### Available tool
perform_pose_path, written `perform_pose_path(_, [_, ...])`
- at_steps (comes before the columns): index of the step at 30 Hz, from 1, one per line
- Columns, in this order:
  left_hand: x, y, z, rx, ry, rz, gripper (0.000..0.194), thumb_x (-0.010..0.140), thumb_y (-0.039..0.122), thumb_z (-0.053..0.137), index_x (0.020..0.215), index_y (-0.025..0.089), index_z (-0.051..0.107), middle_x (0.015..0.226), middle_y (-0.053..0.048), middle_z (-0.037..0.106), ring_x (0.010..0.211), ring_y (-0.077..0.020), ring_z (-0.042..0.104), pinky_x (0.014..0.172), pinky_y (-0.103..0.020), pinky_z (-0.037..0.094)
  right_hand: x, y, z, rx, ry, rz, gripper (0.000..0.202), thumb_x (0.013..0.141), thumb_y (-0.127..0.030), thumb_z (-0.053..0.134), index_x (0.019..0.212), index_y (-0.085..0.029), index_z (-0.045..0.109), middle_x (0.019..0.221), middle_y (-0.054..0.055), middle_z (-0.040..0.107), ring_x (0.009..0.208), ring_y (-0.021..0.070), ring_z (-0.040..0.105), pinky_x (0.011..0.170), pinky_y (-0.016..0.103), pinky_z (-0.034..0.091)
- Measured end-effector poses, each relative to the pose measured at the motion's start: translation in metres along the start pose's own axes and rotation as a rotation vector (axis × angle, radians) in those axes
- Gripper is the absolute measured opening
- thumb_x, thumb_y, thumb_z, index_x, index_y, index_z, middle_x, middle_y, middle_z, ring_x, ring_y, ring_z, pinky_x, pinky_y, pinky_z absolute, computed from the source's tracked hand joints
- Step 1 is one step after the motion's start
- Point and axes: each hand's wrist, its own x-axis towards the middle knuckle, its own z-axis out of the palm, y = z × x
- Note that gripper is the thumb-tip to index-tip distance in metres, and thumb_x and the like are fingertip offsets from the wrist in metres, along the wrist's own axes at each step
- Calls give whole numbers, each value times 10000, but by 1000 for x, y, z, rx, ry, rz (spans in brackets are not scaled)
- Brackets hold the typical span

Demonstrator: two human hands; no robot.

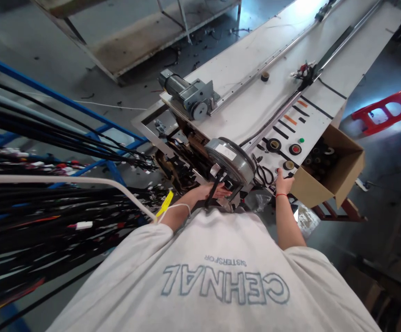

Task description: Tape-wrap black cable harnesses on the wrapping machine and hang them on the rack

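Observation:
My left hand [219, 191] reaches under a round grey machine housing [233, 159] at the near end of the long white table. Its fingers are stretched out beside a black bracket [214, 188], and nothing shows in its grasp. At the table's near edge lies my right hand [284, 185], thumb pointing forward on the white top. A small dark piece shows by its fingers, most of which are hidden. Black-handled scissors [265, 174] lie between the two hands. Just beyond the right hand are a tape roll [288, 165] and a red button [295, 149].
An open cardboard box [344, 159] with dark rolls stands at the right. A grey motor [186, 92] sits on the table's left corner. Bundles of black cables [83, 207] hang on a blue rack [44, 90] at my left. A red plastic stool [383, 110] is farther right.

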Motion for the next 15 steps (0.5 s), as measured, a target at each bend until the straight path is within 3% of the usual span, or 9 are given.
perform_pose_path(3, [-16, -7, -7, 9, 82, 22, 635, 900, 702, 384, 848, 143, 679, 953, -187, 740, 971, -272, 694, 893, -403, 540, -2, 2, 1, -37, 37, 5, 822, 784, -667, 630, 1333, -82, 448, 1357, 263, 542, 1290, 343, 516, 1082, 411, 399])
perform_pose_path(5, [-31, -15, -14, 144, 130, 63, 685, 875, 750, 340, 781, 156, 666, 861, -165, 730, 889, -264, 693, 874, -395, 537, -2, 3, 1, -61, 58, 17, 841, 774, -700, 622, 1328, -88, 456, 1330, 263, 563, 1276, 354, 527, 1065, 427, 415])
perform_pose_path(7, [-45, -28, -18, 403, 207, 158, 640, 833, 754, 413, 755, 167, 656, 822, -125, 714, 855, -257, 672, 871, -386, 527, -2, 3, 2, -78, 74, 8, 839, 773, -709, 620, 1323, -94, 465, 1301, 259, 584, 1267, 355, 536, 1049, 430, 430])
perform_pose_path(10, [-64, -48, -18, 702, 418, 318, 528, 799, 680, 527, 846, 169, 650, 866, -82, 697, 856, -249, 638, 856, -373, 513, -3, 1, 2, -82, 83, 0, 808, 816, -720, 556, 1320, -93, 474, 1293, 258, 589, 1264, 348, 543, 1039, 424, 439])
perform_pose_path(13, [-78, -63, -10, 736, 642, 395, 481, 854, 617, 456, 890, 166, 619, 864, -66, 681, 828, -230, 620, 808, -344, 507, -5, 0, 2, -85, 86, 8, 835, 830, -731, 531, 1346, -78, 460, 1302, 269, 582, 1271, 353, 537, 1050, 438, 429])
perform_pose_path(15, [-86, -67, -4, 720, 677, 405, 468, 891, 587, 397, 891, 170, 610, 847, -58, 679, 825, -220, 620, 797, -323, 501, -5, 0, 2, -96, 92, 7, 858, 815, -719, 572, 1360, -67, 454, 1301, 277, 580, 1275, 361, 532, 1059, 445, 420])
